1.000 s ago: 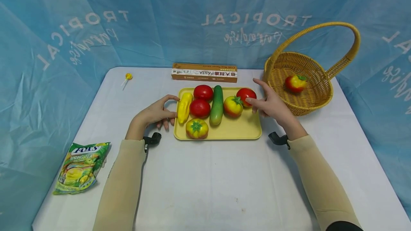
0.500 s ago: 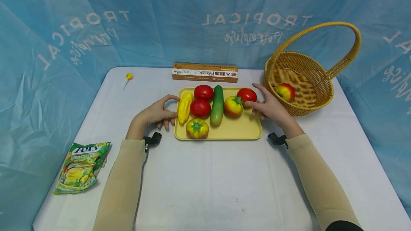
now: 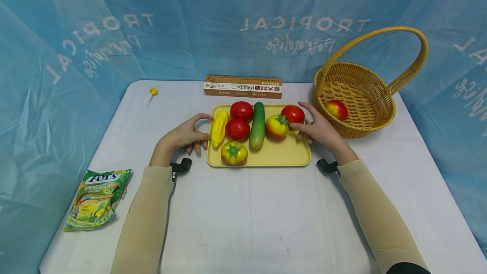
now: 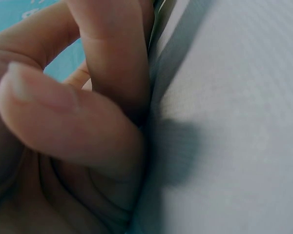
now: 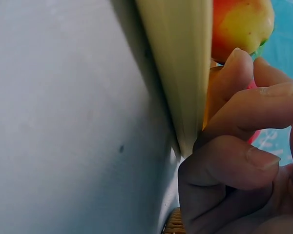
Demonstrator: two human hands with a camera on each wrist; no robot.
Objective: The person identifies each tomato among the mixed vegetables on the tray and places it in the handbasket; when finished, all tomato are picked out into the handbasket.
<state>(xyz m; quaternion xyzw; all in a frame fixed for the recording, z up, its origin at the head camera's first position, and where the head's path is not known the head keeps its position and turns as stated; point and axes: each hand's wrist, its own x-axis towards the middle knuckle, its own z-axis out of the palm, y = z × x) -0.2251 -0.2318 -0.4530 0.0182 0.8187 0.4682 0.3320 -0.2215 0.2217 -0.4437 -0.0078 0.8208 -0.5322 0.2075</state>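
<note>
In the head view a yellow tray (image 3: pixel 281 155) bears a long yellow item (image 3: pixel 218 129), several red and yellow-red tomato-like items and a green cucumber (image 3: pixel 257 126). My left hand (image 3: pixel 184 134) rests at the tray's left rim, thumb and index fingertips at the edge beside the yellow item, other fingers loosely bent. My right hand (image 3: pixel 321 128) reaches over the tray's right end, thumb and index finger round the red tomato (image 3: pixel 292 114). A yellow-red tomato (image 3: pixel 277 127) sits just left of the thumb. The right wrist view shows bent fingers (image 5: pixel 234 161) against the tray's side.
A wicker basket (image 3: pixel 361 128) with a tall handle stands at the back right, holding a red-yellow fruit (image 3: pixel 336 110). Behind the tray lies a pasta box (image 3: pixel 242 87). A lollipop (image 3: pixel 153 91) is at the back left, a green candy bag (image 3: pixel 95 200) at the front left.
My right hand has shifted slightly down and left, its thumb lower beside the red tomato. The fruit in the basket has rolled left and down. My left hand has stayed put.
</note>
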